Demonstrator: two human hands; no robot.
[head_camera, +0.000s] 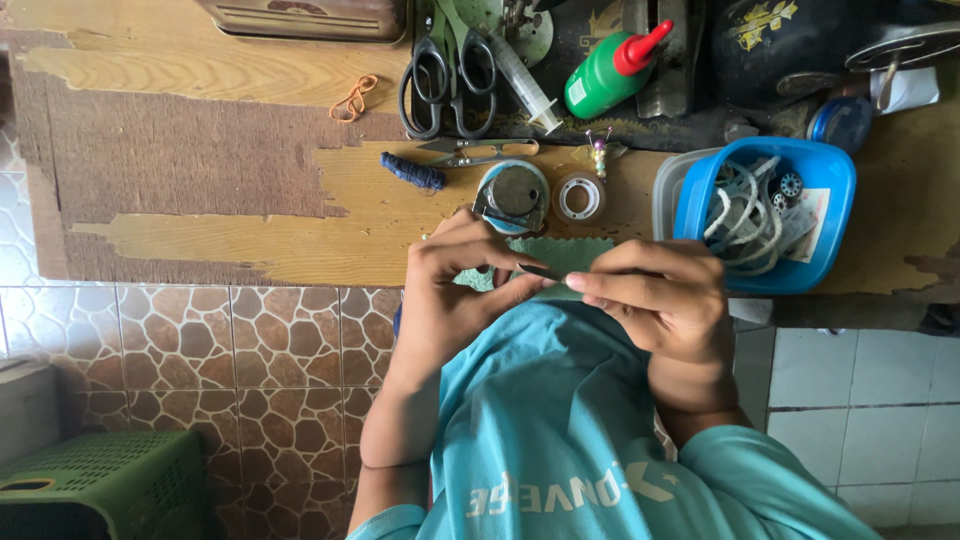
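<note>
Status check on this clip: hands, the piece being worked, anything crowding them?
Left hand and right hand both pinching teal fabric at table edge. Round tin and tape roll just beyond fingers; blue tub to the right. Nothing blocking.

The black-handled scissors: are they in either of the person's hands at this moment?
No. The black-handled scissors lie on the sewing machine base, apart from the left hand and right hand, which pinch teal fabric.

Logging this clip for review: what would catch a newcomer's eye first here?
Both hands meet mid-frame, the left hand and right hand pinching a small dark piece over teal cloth. Beyond them, on the worn wooden table, stand a blue tub of cords, black scissors and a green red-capped bottle.
</note>
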